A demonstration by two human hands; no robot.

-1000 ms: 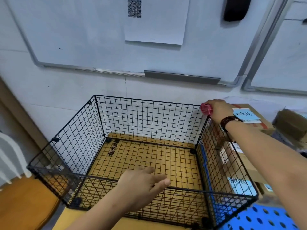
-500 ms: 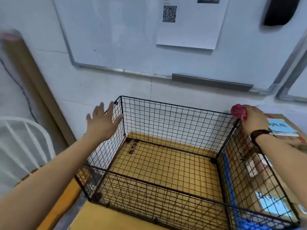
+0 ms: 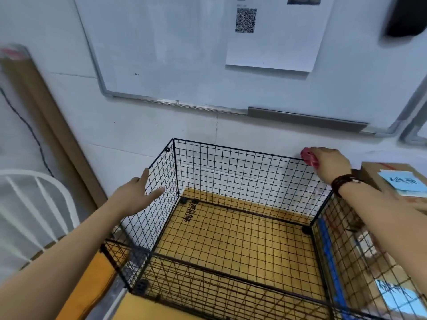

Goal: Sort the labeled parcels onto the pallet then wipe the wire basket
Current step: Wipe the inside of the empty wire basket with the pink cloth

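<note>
The basket (image 3: 231, 172) sits empty on the yellow bench (image 3: 147, 308), its back wall close to the room wall. Your right grip (image 3: 330, 166) pinches a bunched red cloth (image 3: 309, 158) against the back rim at its right corner. Your left grip (image 3: 136, 195) is spread, fingers straight, at the outside of the left wall near the top. It is not clear whether it presses the mesh. The parcels (image 3: 392, 179) with blue labels are stacked just beside the basket on its right, so sorting looks done and wiping is the step in hand.

Lay your left palm flat against the left wall before you pull, because light mesh like this will likely slide or flex on the bench. Draw the cloth along the back rim toward the left corner in one pass, folding it round the wire rather than skimming the top. Then work down each wall and leave the floor for last. Ease off at the corner clips (image 3: 167, 149), where the cloth could snag.
</note>
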